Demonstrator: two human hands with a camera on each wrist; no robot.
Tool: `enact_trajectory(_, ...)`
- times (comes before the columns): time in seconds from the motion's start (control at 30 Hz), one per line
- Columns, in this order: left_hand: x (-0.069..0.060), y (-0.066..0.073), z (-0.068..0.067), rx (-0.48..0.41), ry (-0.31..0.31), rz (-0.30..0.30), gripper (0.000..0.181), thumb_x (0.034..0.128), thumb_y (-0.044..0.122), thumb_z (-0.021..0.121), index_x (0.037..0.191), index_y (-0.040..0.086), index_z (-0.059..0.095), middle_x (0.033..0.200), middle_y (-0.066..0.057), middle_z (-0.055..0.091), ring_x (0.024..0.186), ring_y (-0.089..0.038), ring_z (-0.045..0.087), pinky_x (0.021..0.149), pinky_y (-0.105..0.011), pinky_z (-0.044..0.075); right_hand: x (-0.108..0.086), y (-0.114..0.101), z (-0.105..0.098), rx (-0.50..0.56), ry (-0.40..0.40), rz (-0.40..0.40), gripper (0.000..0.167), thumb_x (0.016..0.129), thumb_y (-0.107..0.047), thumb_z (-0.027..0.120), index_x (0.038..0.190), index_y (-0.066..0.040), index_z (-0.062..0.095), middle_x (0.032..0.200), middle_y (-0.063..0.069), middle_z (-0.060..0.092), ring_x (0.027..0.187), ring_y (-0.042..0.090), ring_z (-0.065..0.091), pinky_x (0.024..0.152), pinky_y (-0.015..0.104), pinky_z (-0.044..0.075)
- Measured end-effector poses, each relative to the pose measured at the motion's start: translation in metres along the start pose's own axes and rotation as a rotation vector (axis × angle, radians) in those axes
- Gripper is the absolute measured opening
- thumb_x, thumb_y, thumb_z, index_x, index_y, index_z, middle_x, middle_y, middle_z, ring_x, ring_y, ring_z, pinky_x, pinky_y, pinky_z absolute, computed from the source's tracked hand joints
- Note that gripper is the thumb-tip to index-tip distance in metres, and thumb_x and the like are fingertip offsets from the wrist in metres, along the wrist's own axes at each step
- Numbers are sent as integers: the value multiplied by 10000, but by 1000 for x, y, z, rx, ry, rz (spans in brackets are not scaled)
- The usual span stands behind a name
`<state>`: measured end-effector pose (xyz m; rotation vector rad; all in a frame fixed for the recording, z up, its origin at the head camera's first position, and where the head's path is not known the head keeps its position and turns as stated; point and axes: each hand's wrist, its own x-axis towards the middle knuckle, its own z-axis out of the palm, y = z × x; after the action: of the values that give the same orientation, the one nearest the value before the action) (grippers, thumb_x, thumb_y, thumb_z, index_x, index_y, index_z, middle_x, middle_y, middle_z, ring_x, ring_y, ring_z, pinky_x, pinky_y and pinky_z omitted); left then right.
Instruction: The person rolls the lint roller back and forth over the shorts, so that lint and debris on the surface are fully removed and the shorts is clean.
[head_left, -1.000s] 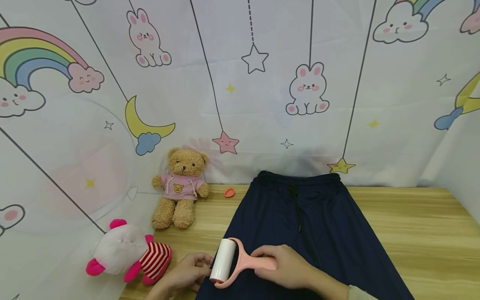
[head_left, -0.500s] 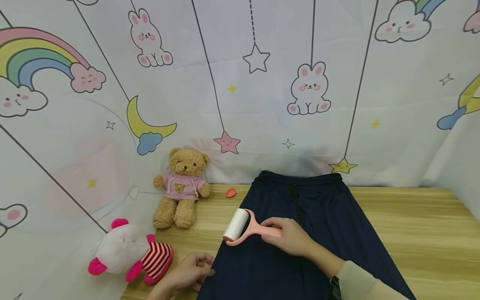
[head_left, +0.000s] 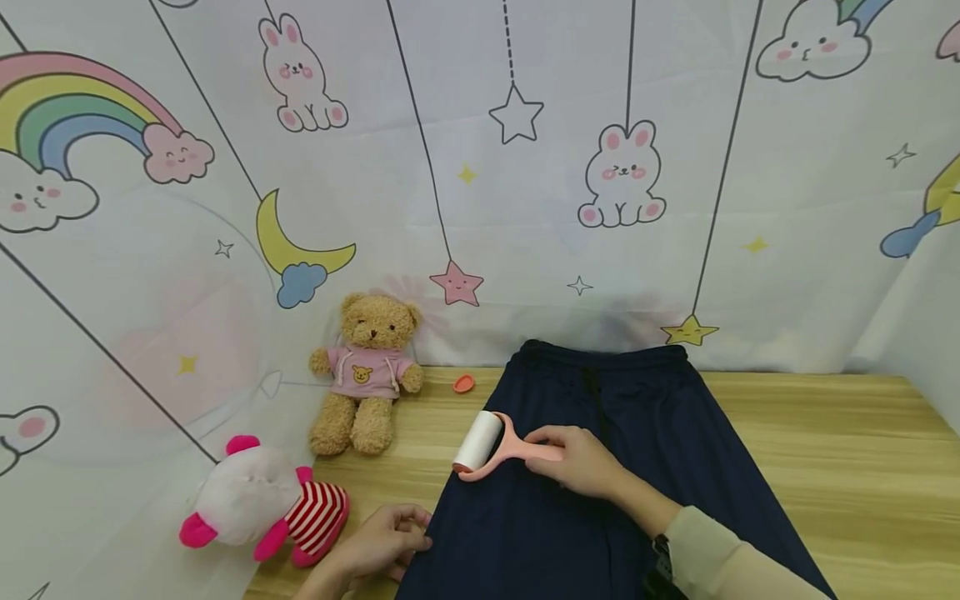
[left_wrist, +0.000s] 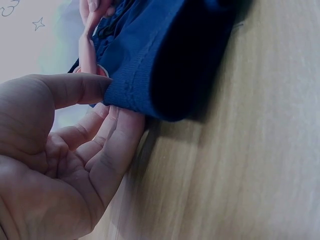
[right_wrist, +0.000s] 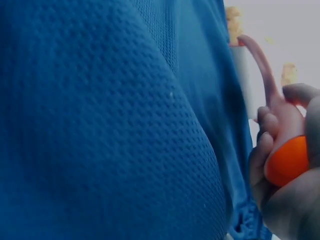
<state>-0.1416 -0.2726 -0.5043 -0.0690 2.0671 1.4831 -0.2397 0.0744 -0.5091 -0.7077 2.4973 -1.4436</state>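
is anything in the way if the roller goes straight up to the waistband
Nothing visible is: in the head view, only fabric of the blue garment lies between the roller, held by the right hand, and the waistband. The teddy bear and small orange piece are off beside the garment.

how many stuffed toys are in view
2. In the head view, a teddy bear is at the back, left of the navy garment; a pink-and-white plush lies nearer, left of the left hand. Neither is hidden there.
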Motion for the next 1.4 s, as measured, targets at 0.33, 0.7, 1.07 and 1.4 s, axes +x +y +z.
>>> enact_trajectory(0.33, -2, 2, 2, 5, 6, 11, 228, 924, 67, 686, 1140, 6, 645, 846, -54, 682, 693, -160, 673, 540, -285, 548, -13, 10, -16, -127, 65, -17, 288, 912, -454, 777, 1170, -326, 773, 1105, -117, 728, 811, 61, 634, 740, 313, 514)
enact_trajectory(0.7, -2, 2, -1, -2, -14, -6, 246, 940, 70, 675, 1172, -2, 633, 878, -67, 679, 708, -165, 667, 562, -297, 556, -43, 34, -46, -67, 72, -42, 279, 928, -426, 779, 1190, -332, 762, 1100, -121, 728, 856, 96, 660, 772, 305, 539)
enact_trajectory(1.07, -1, 2, -2, -3, -26, 3, 261, 944, 73, 672, 1186, -13, 630, 881, -68, 689, 710, -168, 678, 572, -304, 563, -76, 47, -75, -84, 66, -51, 266, 946, -385, 770, 1199, -305, 757, 1130, -92, 728, 873, 96, 654, 772, 297, 535)
enact_trajectory(1.4, 1, 0, -2, -3, -21, -2, 258, 946, 76, 673, 1186, -8, 631, 880, -67, 692, 707, -168, 672, 567, -298, 556, -108, 61, -102, -73, 73, -22, 267, 960, -348, 761, 1221, -297, 750, 1140, -77, 733, 905, 106, 671, 766, 292, 547)
